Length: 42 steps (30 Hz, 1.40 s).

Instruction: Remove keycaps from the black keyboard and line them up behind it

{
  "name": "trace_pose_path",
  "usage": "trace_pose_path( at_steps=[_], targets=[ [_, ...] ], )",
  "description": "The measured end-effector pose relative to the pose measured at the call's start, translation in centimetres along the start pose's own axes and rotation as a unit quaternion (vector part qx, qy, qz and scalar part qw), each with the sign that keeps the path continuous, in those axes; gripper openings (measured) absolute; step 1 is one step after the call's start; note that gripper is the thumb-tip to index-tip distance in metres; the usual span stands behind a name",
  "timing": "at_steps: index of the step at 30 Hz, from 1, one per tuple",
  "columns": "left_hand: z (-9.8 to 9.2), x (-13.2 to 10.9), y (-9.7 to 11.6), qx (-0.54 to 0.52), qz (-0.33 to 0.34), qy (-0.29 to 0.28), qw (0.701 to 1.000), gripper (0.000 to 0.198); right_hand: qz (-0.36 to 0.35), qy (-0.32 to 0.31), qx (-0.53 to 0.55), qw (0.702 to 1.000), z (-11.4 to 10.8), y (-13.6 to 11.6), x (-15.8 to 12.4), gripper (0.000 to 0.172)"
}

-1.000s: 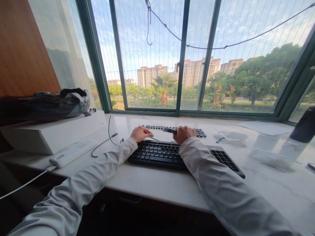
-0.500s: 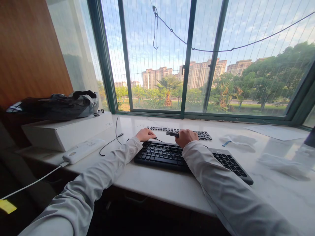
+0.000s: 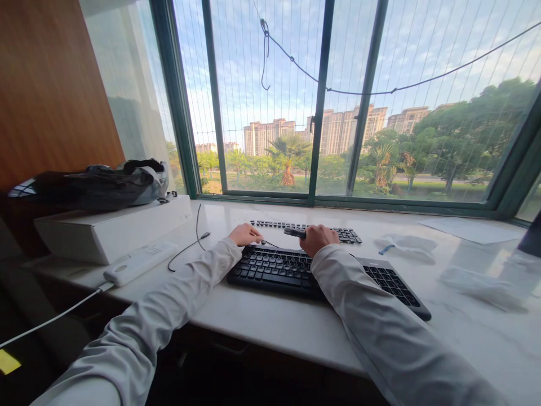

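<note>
Green-framed windows (image 3: pixel 321 113) look out on trees and tower blocks behind a pale marble desk (image 3: pixel 270 321); a black keyboard (image 3: pixel 279 269) lies on it near the front edge, a second, thinner keyboard (image 3: pixel 346 232) behind it; the right hand (image 3: pixel 318 238) has its grip clamped on a small dark device (image 3: pixel 295 232), held just above the far keys; the left hand (image 3: pixel 245 234) rests curled beside it, fingers closed on a thin black cable (image 3: pixel 270 243); a white box (image 3: pixel 114 228) bearing a dark bag (image 3: pixel 97 186) stands well left.
</note>
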<state>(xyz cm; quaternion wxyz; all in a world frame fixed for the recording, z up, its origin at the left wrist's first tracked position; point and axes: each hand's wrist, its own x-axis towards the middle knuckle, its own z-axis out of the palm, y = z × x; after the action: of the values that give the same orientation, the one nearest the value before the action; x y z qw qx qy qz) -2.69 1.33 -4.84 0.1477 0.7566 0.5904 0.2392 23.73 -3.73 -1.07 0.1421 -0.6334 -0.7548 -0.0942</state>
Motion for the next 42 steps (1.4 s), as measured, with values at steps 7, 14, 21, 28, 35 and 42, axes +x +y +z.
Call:
trace_pose_path(
  at_steps=[7, 14, 21, 28, 35, 42],
  targets=[
    [-0.2, -0.5, 0.5, 0.046, 0.063, 0.031, 0.996, 0.04, -0.007, 0.001, 0.0, 1.0, 0.0, -0.1, -0.1, 0.034],
    [0.0, -0.5, 0.5, 0.044, 0.102, 0.028, 0.993, 0.036, -0.011, 0.017, 0.011, 1.0, 0.1, 0.6, 0.2, 0.032],
    [-1.1, -0.4, 0.3, 0.085, 0.098, 0.074, 0.989, 0.033, 0.001, 0.012, 0.03, 0.999, 0.1, 1.7, 0.6, 0.03],
    [-1.9, 1.1, 0.5, 0.164, 0.099, 0.116, 0.975, 0.029, 0.064, -0.006, 0.025, 0.998, 0.0, 4.8, 1.8, 0.029],
    [-0.5, 6.2, 3.0, 0.23, 0.122, 0.045, 0.964, 0.027, 0.112, -0.05, 0.018, 0.992, 0.9, 7.3, 2.5, 0.03],
    [2.6, 10.3, 4.7, 0.259, 0.108, 0.034, 0.959, 0.026, 0.103, -0.052, 0.023, 0.993, 1.4, 7.1, 2.8, 0.029]
  ],
)
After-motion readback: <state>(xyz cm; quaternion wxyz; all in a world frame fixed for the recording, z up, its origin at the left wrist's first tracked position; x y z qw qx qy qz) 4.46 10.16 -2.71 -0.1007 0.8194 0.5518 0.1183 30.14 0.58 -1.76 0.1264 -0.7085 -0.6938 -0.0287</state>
